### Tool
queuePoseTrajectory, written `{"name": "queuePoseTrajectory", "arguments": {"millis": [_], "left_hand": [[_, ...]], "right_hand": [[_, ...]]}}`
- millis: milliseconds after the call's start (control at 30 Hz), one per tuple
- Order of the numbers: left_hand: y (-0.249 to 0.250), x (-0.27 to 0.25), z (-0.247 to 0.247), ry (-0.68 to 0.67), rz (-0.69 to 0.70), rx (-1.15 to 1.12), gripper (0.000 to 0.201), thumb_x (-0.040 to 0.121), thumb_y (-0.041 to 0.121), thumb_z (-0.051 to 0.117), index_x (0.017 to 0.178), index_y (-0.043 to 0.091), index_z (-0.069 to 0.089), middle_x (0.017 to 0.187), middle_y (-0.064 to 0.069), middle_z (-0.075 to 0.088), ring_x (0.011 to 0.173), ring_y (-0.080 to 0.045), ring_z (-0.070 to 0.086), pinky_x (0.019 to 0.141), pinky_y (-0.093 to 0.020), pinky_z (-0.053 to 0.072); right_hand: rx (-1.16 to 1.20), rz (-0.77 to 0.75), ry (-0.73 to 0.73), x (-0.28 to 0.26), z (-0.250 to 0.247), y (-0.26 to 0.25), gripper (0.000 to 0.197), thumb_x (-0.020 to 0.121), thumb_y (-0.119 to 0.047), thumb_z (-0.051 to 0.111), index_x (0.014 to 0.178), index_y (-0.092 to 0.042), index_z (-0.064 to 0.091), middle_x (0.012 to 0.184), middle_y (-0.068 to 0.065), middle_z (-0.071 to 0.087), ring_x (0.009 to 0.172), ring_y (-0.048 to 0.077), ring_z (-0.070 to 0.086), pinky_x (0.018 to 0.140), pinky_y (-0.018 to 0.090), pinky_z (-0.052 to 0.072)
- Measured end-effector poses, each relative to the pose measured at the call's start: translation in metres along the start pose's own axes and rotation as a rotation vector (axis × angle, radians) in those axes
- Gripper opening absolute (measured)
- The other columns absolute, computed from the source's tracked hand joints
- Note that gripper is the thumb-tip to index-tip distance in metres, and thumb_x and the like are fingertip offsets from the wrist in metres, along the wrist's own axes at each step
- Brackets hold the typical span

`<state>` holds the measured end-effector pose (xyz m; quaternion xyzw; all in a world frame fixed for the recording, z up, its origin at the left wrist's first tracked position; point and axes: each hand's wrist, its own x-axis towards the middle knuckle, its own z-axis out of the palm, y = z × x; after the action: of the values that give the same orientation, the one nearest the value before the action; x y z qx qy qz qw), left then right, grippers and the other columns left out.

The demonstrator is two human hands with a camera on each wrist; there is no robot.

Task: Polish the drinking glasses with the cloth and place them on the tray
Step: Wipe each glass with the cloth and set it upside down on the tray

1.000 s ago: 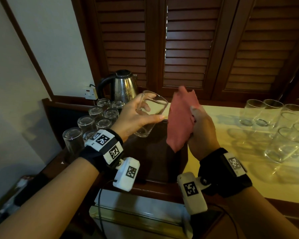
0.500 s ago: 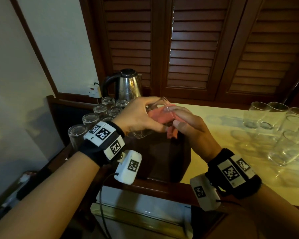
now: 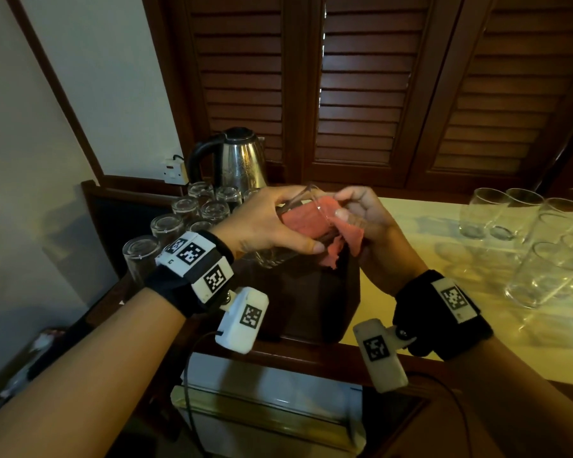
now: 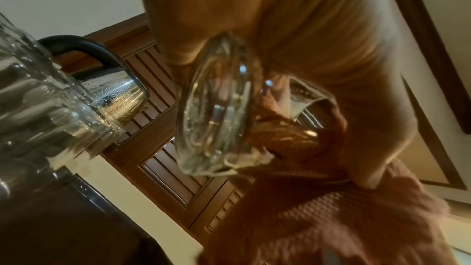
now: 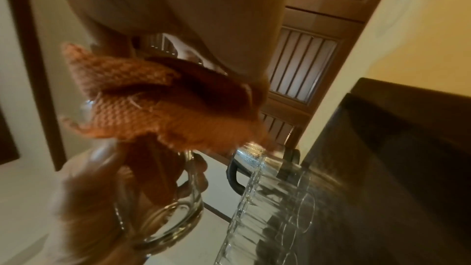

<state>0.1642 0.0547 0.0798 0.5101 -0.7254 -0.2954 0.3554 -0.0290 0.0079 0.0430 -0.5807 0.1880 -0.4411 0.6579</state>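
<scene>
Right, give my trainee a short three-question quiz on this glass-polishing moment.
1. True or false: the pink woven cloth is stuffed inside the clear drinking glass.
2. Which hand grips that glass?
A. left hand
B. right hand
3. Fill in: the finished glasses beside the steel kettle stand mouth ____.

Key: 1 true; 2 A; 3 down.
</scene>
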Motion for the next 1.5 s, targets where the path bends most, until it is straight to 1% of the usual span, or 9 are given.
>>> {"name": "queuePoseTrajectory", "arguments": {"millis": [133, 300, 400, 600, 800, 1067, 1167, 1367, 1500], "left_hand": [[-0.005, 0.0, -0.005, -0.009, -0.051, 0.054, 0.079, 0.047, 0.048, 0.088, 0.121, 0.036, 0.062, 0.117, 0.01, 0.068, 0.108, -0.009, 0.065, 0.099, -0.041, 0.053], [-0.014, 0.001, -0.001, -0.073, -0.112, 0.17, 0.073, 0.043, 0.059, 0.086, 0.109, 0.045, 0.06, 0.108, 0.015, 0.068, 0.105, -0.009, 0.063, 0.097, -0.045, 0.053], [-0.014, 0.0, -0.002, -0.095, -0.119, 0.109, 0.066, 0.044, 0.06, 0.083, 0.104, 0.043, 0.063, 0.102, 0.015, 0.07, 0.1, -0.007, 0.066, 0.091, -0.038, 0.055], [-0.007, -0.001, -0.007, -0.158, -0.128, -0.082, 0.065, 0.049, 0.05, 0.085, 0.11, 0.032, 0.068, 0.104, 0.012, 0.075, 0.099, -0.006, 0.07, 0.084, -0.023, 0.054], [-0.007, 0.0, -0.007, -0.1, -0.142, -0.231, 0.084, 0.042, 0.066, 0.089, 0.115, 0.029, 0.067, 0.103, 0.012, 0.075, 0.099, -0.006, 0.07, 0.078, -0.018, 0.054], [-0.011, -0.015, -0.007, -0.007, -0.162, -0.653, 0.083, 0.054, 0.042, 0.095, 0.125, 0.011, 0.064, 0.106, -0.014, 0.073, 0.079, -0.026, 0.073, 0.062, -0.024, 0.059], [-0.009, -0.018, -0.011, 0.2, -0.022, -0.407, 0.063, 0.063, 0.028, 0.088, 0.122, 0.019, 0.067, 0.113, -0.004, 0.073, 0.098, -0.026, 0.072, 0.076, -0.032, 0.062], [-0.019, -0.027, -0.007, 0.274, 0.195, 0.249, 0.077, 0.065, 0.051, 0.081, 0.136, 0.042, 0.051, 0.131, 0.016, 0.059, 0.122, 0.001, 0.056, 0.102, -0.035, 0.052], [-0.011, -0.027, -0.002, 0.236, -0.114, -0.335, 0.068, 0.065, 0.034, 0.09, 0.126, 0.036, 0.059, 0.125, 0.002, 0.064, 0.092, -0.015, 0.071, 0.072, -0.026, 0.059]], "right_hand": [[-0.07, 0.088, 0.054, -0.003, 0.0, -0.003, 0.037, 0.084, -0.015, 0.071, 0.112, -0.009, 0.047, 0.09, 0.004, 0.069, 0.072, 0.011, 0.069, 0.057, 0.024, 0.054], [-0.816, -0.237, 0.138, -0.002, -0.001, -0.003, 0.023, 0.079, -0.013, 0.082, 0.095, -0.014, 0.066, 0.092, -0.007, 0.064, 0.083, 0.016, 0.064, 0.074, 0.037, 0.057], [-0.756, -0.264, -0.048, -0.008, 0.0, -0.008, 0.014, 0.092, -0.015, 0.07, 0.105, -0.02, 0.07, 0.1, -0.001, 0.067, 0.084, 0.016, 0.067, 0.071, 0.033, 0.058], [-0.921, -0.356, -0.37, -0.008, -0.012, -0.001, 0.052, 0.077, -0.034, 0.081, 0.124, -0.019, 0.067, 0.124, -0.009, 0.067, 0.122, 0.008, 0.053, 0.104, 0.024, 0.038], [-0.674, -0.397, -0.133, 0.002, -0.009, 0.009, 0.025, 0.075, -0.009, 0.082, 0.098, -0.004, 0.073, 0.104, 0.006, 0.072, 0.098, 0.023, 0.066, 0.085, 0.027, 0.053], [-0.484, -0.386, -0.146, 0.01, -0.013, -0.021, 0.034, 0.083, -0.01, 0.074, 0.115, 0.0, 0.068, 0.12, 0.013, 0.068, 0.114, 0.028, 0.065, 0.092, 0.04, 0.057], [-0.374, -0.21, -0.246, 0.009, -0.01, -0.018, 0.048, 0.078, -0.006, 0.074, 0.125, -0.013, 0.062, 0.121, 0.005, 0.065, 0.103, 0.016, 0.067, 0.078, 0.026, 0.057], [-0.173, -0.136, -0.126, 0.009, 0.002, 0.01, 0.03, 0.079, -0.005, 0.072, 0.109, -0.009, 0.07, 0.104, 0.011, 0.067, 0.071, 0.019, 0.056, 0.057, 0.024, 0.047], [-0.333, -0.306, -0.119, 0.01, 0.004, 0.001, 0.026, 0.083, 0.0, 0.071, 0.108, -0.006, 0.069, 0.105, 0.011, 0.071, 0.088, 0.019, 0.069, 0.074, 0.027, 0.056]]}}
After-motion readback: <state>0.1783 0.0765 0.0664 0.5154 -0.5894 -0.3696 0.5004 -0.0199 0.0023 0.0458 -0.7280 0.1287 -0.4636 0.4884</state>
